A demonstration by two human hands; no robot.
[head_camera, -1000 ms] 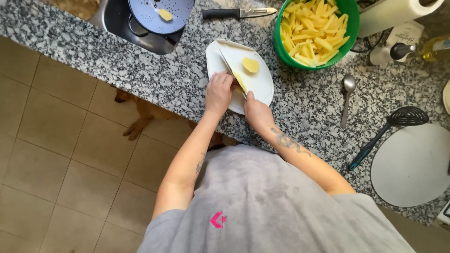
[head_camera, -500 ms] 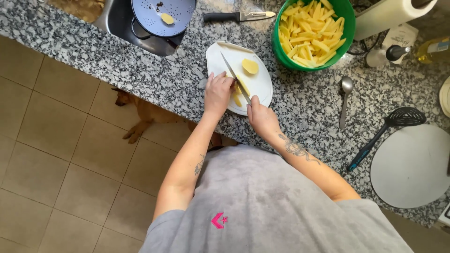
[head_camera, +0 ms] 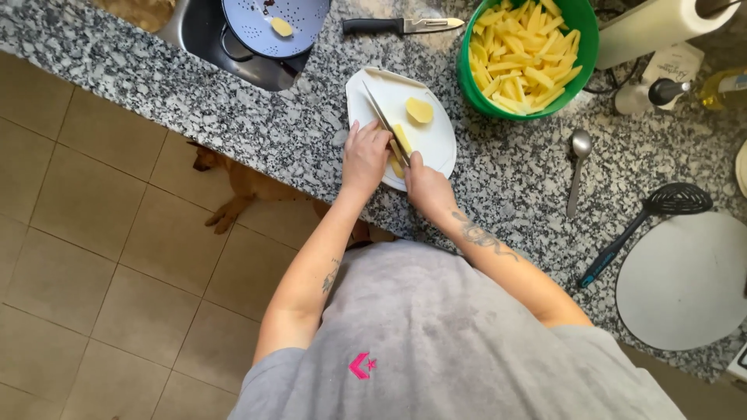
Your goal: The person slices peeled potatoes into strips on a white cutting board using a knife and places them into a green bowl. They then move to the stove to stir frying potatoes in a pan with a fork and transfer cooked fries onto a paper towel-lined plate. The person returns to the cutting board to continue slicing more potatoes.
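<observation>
Since the earlier frame your left hand (head_camera: 366,155) has slid onto the potato piece (head_camera: 400,142), pinning it; your right hand (head_camera: 426,187) grips the knife (head_camera: 385,123), blade running diagonally toward the white cutting board (head_camera: 436,144)'s far corner.

Bare desk (head_camera: 296,132) is left at the upper left of the frame, between the sink (head_camera: 226,54) and the white cutting board (head_camera: 440,140), and a hand could be passed there. The upper centre is blocked by a black-handled knife (head_camera: 401,25). The upper right is closed off by the green bowl (head_camera: 580,47) of potato sticks, just beside the board. A free strip is seen right of centre, bounded by the spoon (head_camera: 576,167). Further right, passage is narrowed by the black slotted spatula (head_camera: 646,222) and the round grey board (head_camera: 685,280).
</observation>
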